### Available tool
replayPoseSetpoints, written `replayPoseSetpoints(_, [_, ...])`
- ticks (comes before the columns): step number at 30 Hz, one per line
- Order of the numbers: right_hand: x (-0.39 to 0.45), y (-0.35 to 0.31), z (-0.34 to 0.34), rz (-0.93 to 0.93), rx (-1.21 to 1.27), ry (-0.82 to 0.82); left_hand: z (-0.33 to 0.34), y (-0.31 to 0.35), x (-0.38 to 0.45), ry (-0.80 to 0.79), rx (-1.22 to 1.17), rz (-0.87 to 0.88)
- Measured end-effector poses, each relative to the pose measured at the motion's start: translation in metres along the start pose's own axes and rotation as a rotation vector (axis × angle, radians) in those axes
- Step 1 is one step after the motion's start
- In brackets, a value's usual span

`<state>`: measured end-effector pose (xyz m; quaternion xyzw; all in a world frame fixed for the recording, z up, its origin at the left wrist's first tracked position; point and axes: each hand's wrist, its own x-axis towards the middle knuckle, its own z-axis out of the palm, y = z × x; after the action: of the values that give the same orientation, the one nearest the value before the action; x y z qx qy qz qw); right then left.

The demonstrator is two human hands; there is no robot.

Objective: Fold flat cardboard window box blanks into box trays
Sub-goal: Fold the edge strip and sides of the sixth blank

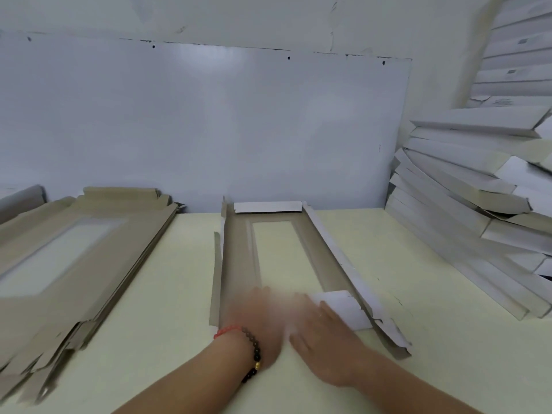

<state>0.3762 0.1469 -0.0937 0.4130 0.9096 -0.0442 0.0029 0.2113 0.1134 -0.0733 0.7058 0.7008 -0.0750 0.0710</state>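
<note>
A long cardboard window box blank [239, 258] lies lengthwise on the pale table [167, 294], brown side up, with a rectangular window cut in its middle. Its two long side flaps stand partly raised and its far end flap [267, 206] is folded up, white side showing. My left hand [263, 321], blurred by motion, lies over the near end of the blank with its fingers extended. My right hand [325, 342] lies flat beside it, fingers straight, touching the white near end flap [346, 309], which is folded over.
A stack of flat brown window blanks [74, 258] lies at the left of the table. Folded white and brown box trays [472, 186] are piled high at the right, leaning against the wall. A white board [209, 127] stands behind the table.
</note>
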Motion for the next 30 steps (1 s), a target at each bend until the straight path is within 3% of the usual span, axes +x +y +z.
replayPoseSetpoints(4, [-0.005, 0.046, -0.008, 0.302, 0.034, -0.055, -0.003, -0.004, -0.003, -0.017, 0.003, -0.064])
replayPoseSetpoints(7, [-0.007, 0.064, -0.010, 0.423, 0.048, -0.035, -0.001, -0.006, -0.002, -0.011, -0.051, -0.145])
replayPoseSetpoints(12, [-0.004, 0.059, -0.033, 0.543, 0.307, 0.218, -0.013, -0.011, -0.001, 0.107, -0.196, -0.165])
replayPoseSetpoints(17, [-0.008, 0.057, -0.061, 0.508, 0.967, 0.300, -0.046, -0.024, 0.001, 0.115, -0.756, -0.198])
replayPoseSetpoints(19, [-0.014, 0.060, -0.064, 0.472, 1.081, 0.315, -0.052, -0.027, -0.006, 0.108, -0.951, -0.180])
replayPoseSetpoints(20, [-0.017, 0.063, -0.065, 0.452, 1.055, 0.303, -0.053, -0.028, -0.010, 0.105, -0.914, -0.160])
replayPoseSetpoints(23, [-0.024, 0.066, -0.062, 0.393, 0.833, 0.193, -0.047, -0.027, -0.016, 0.065, -0.493, -0.093])
replayPoseSetpoints(25, [-0.027, 0.062, -0.061, 0.355, 0.686, 0.087, -0.044, -0.021, -0.020, 0.007, -0.419, -0.047])
replayPoseSetpoints(28, [-0.028, 0.056, -0.060, 0.230, 0.239, -0.034, -0.043, -0.009, -0.027, 0.031, -0.183, 0.046])
replayPoseSetpoints(30, [-0.027, 0.047, -0.053, 0.136, 0.082, -0.127, -0.037, 0.001, -0.029, 0.081, -0.047, 0.112])
